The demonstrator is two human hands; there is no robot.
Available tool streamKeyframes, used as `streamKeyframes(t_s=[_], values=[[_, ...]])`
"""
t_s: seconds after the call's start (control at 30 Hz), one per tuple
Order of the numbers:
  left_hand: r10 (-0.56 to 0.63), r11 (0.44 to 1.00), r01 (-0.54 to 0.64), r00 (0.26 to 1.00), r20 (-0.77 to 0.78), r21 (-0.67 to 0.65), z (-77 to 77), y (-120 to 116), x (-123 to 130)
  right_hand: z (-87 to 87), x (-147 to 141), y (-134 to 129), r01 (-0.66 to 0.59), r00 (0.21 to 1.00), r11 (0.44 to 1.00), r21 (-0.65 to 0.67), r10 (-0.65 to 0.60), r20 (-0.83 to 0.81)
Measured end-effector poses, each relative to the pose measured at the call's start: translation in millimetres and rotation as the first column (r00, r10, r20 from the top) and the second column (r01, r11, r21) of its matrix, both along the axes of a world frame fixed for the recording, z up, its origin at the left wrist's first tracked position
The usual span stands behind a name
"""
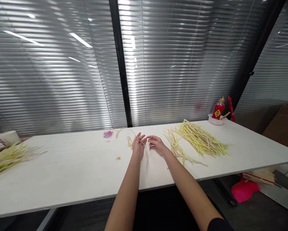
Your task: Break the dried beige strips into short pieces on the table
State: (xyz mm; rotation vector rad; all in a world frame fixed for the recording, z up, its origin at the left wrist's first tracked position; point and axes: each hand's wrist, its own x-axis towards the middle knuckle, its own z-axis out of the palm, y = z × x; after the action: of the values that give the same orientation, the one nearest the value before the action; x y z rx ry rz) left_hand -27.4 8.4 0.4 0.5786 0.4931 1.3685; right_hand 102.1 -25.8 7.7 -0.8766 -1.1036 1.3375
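Observation:
Near the middle of the white table (74, 166), my left hand (137, 147) is palm up with its fingers curled round a thin pale strand (146, 155), whose blurred end hangs down toward the tabletop. My right hand (157, 145) is close beside it. Its thumb and forefinger are pinched together at the strand by the left fingertips. Just behind the left hand lie a few short beige pieces (129, 141). To the right of my hands is a loose bunch of yellow and beige strands (176, 144), with a bigger pile (201, 138) beyond it.
Small purple-pink bits (108, 134) lie at the back, by a pink loop (108, 141). More yellow strands (9, 158) and a paper cup (9, 138) are at far left. A red bottle (218, 109) stands in a white bowl (216, 121) at back right. Blinds (170, 64) rise behind.

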Motion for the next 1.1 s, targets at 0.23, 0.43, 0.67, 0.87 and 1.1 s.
streamKeyframes(t_s=[0.23,0.43,0.67,0.87,1.1], values=[[0.053,0.998,-0.052,0.998,0.017,-0.023,-2.1,1,1,-0.6,-2,-2,-0.15,0.987,0.983,0.106,0.141,0.081],[0.065,0.998,-0.066,0.998,-0.016,-0.018,-6.7,4,2,-0.3,-6,-2,-0.219,0.966,0.975,0.036,0.212,0.147],[0.079,0.996,-0.081,0.996,-0.045,-0.03,-8.8,6,4,-4.2,-9,-2,-0.207,0.948,0.977,0.055,0.186,0.256],[0.05,0.998,-0.05,0.999,-0.004,-0.03,0.0,-1,-2,-9.5,-9,3,-0.07,0.971,0.997,0.018,0.064,0.23],[0.03,0.999,-0.03,0.999,0.041,0.011,1.9,-1,-4,-14.7,-8,8,0.05,0.971,0.999,-0.011,-0.046,0.233]])
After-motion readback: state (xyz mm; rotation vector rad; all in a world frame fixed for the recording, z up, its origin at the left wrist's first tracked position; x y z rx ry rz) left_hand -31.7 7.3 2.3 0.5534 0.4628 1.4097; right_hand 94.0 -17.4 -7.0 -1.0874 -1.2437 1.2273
